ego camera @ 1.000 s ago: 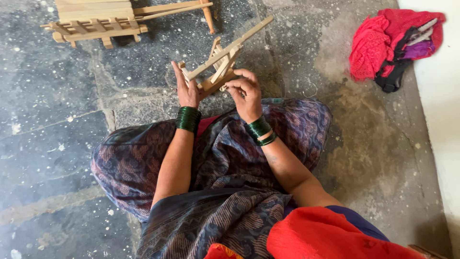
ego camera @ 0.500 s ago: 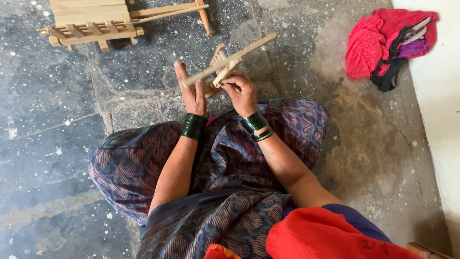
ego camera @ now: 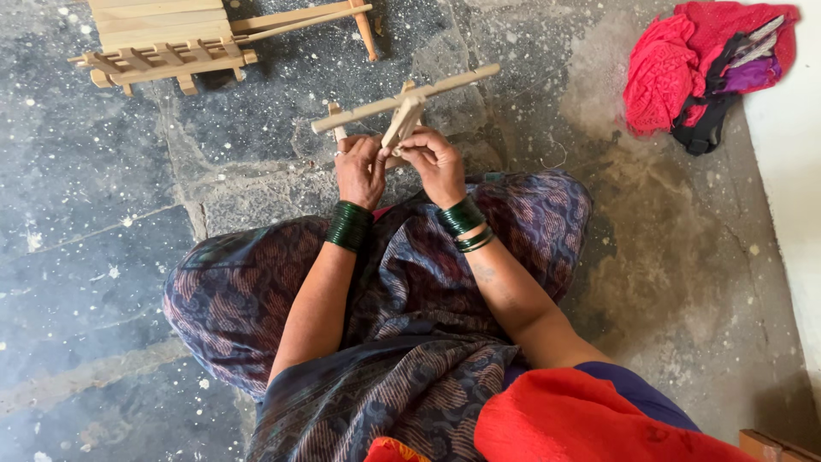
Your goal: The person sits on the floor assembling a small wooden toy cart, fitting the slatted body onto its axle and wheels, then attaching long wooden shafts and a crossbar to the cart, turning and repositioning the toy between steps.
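1. Head view: left hand (ego camera: 360, 171) and right hand (ego camera: 436, 162) both close their fingers on a small wooden frame (ego camera: 402, 111), held above the lap.
2. A larger wooden assembly (ego camera: 162, 51) lies on the stone floor (ego camera: 103, 214), well apart.

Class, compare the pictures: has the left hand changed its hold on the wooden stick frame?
Yes. The left hand, open-palmed earlier, has closed on the wooden stick frame, beside the right hand.
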`<control>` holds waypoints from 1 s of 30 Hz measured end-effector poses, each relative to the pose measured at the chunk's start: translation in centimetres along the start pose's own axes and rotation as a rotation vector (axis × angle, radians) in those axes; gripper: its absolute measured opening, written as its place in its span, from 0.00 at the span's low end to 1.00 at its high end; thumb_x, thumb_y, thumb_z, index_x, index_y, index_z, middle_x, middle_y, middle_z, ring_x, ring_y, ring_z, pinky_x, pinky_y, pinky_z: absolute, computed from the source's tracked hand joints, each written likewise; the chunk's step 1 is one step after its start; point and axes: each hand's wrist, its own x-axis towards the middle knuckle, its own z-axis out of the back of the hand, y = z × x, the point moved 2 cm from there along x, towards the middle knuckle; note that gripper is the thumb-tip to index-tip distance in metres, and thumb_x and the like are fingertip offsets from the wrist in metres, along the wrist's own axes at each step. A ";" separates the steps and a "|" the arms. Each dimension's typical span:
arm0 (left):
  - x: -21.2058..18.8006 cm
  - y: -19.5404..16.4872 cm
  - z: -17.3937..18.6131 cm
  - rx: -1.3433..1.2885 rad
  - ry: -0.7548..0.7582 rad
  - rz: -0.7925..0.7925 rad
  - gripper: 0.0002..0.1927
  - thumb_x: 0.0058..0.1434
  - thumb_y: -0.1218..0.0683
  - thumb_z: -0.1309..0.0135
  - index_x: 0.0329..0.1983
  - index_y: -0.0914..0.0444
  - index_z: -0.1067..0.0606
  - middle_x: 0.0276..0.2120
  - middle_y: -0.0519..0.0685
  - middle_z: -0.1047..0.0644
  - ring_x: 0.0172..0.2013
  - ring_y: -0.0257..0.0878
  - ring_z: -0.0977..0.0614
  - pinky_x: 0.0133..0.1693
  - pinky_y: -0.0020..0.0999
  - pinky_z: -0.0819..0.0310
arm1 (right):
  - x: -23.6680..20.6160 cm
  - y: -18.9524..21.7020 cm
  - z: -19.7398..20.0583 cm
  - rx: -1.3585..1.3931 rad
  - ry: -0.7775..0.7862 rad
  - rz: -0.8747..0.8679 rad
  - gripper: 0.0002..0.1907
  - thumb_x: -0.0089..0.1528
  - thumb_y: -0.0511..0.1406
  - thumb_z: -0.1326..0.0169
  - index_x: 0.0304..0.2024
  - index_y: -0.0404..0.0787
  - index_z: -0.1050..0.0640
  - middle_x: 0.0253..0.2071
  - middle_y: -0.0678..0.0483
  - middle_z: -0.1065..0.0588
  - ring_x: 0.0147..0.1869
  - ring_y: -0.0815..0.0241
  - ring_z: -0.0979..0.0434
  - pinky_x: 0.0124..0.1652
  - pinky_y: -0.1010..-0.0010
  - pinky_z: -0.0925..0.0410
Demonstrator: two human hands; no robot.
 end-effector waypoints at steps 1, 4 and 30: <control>0.0 -0.2 0.1 0.000 0.003 -0.015 0.12 0.72 0.49 0.50 0.47 0.60 0.21 0.40 0.50 0.19 0.50 0.49 0.25 0.50 0.48 0.32 | 0.0 0.0 0.4 -0.043 -0.019 -0.013 0.07 0.64 0.25 0.41 0.44 0.38 0.20 0.51 0.52 0.21 0.48 0.64 0.18 0.47 0.74 0.22; 0.2 -0.3 0.6 0.013 0.004 -0.035 0.10 0.72 0.51 0.49 0.46 0.60 0.22 0.39 0.51 0.20 0.45 0.50 0.25 0.45 0.49 0.34 | 0.2 0.1 1.3 -0.089 -0.056 -0.045 0.07 0.65 0.25 0.42 0.44 0.38 0.19 0.46 0.52 0.18 0.43 0.64 0.18 0.42 0.74 0.22; 0.7 -1.2 1.1 -0.009 0.048 -0.042 0.07 0.70 0.54 0.46 0.45 0.60 0.22 0.36 0.50 0.20 0.42 0.53 0.24 0.44 0.47 0.31 | 4.0 -0.5 2.5 -0.357 0.199 -0.066 0.08 0.66 0.27 0.49 0.43 0.38 0.19 0.47 0.51 0.17 0.49 0.59 0.16 0.52 0.68 0.26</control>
